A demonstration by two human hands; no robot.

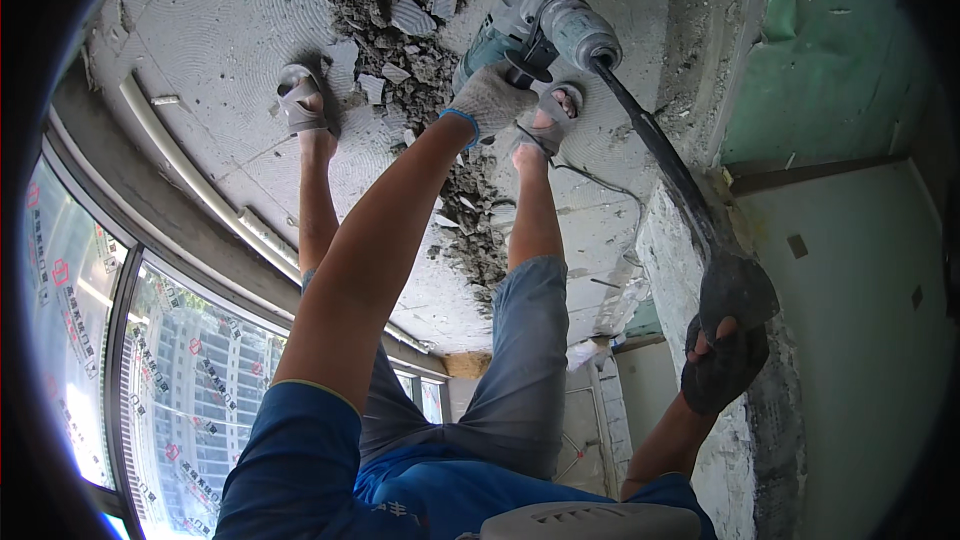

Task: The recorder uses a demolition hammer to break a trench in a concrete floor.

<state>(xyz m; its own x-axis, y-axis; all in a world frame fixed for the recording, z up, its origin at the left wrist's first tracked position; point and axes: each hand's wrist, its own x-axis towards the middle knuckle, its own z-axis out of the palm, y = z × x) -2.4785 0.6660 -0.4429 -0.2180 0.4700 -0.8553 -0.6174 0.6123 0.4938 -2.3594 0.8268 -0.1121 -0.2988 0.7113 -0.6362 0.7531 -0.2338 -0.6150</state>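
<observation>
The left grip, a hand in a light grey knitted glove with blue cuff (495, 102), is closed around the handle of a grey-green power hammer with metal housing (565, 20). This hammer extends above and to the right of the left grip. From its nose, a long dark metal rod (656, 140) runs down toward the right grip, a hand in a dark glove with bare fingertips (725, 365). The right grip has its fingers bent on the wide, flat, dark blade (740, 290) at the rod's end. Grey broken rubble (420, 55) lies to the left of the left grip, on the pale concrete floor (225, 35). A grey open-toed sandal (562, 112) is just beside the left grip, on its right.
</observation>
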